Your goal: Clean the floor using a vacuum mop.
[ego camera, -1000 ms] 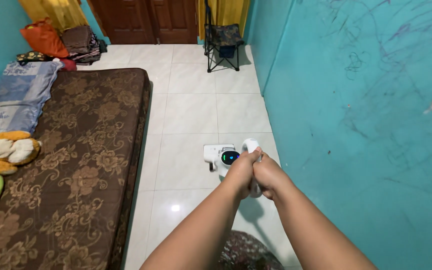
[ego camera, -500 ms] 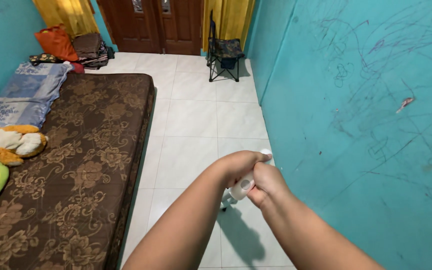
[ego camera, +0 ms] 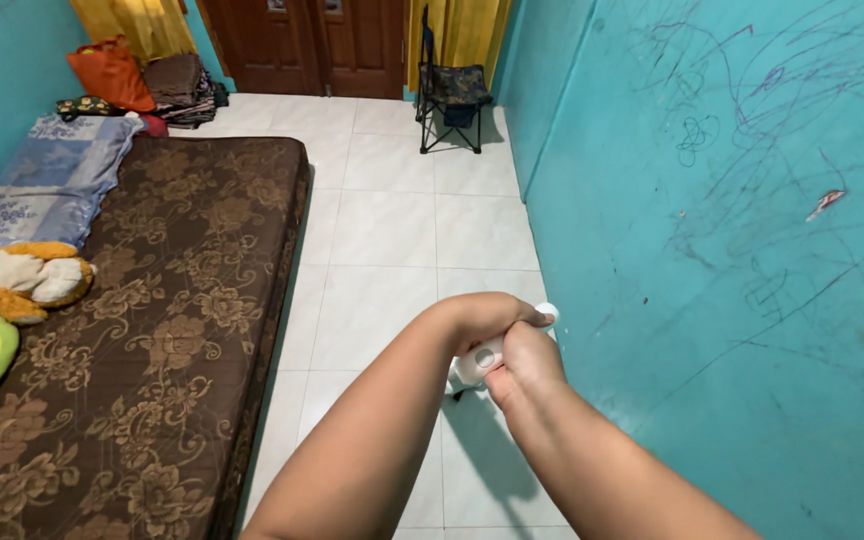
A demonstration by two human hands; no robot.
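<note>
Both my hands grip the white handle (ego camera: 488, 354) of a cleaning machine held out over the white tiled floor (ego camera: 384, 230). My left hand (ego camera: 482, 316) wraps over the handle's top end. My right hand (ego camera: 518, 364) clasps it just below, touching the left hand. Only a short white stretch with a round button shows between the hands, plus the rounded tip at the left fingertips. The machine's body is hidden behind my hands and forearms.
A low mattress with a brown floral cover (ego camera: 142, 300) runs along the left, with a stuffed toy (ego camera: 12, 278) and a blue blanket (ego camera: 42, 175) on it. A scribbled teal wall (ego camera: 732, 220) stands close on the right. A folding chair (ego camera: 452, 95) and wooden doors (ego camera: 302, 40) are at the far end.
The machine's white body with its lit round display was visible ahead of my hands a second ago; now my hands and arms cover it. Both hands keep their grip on the handle.
</note>
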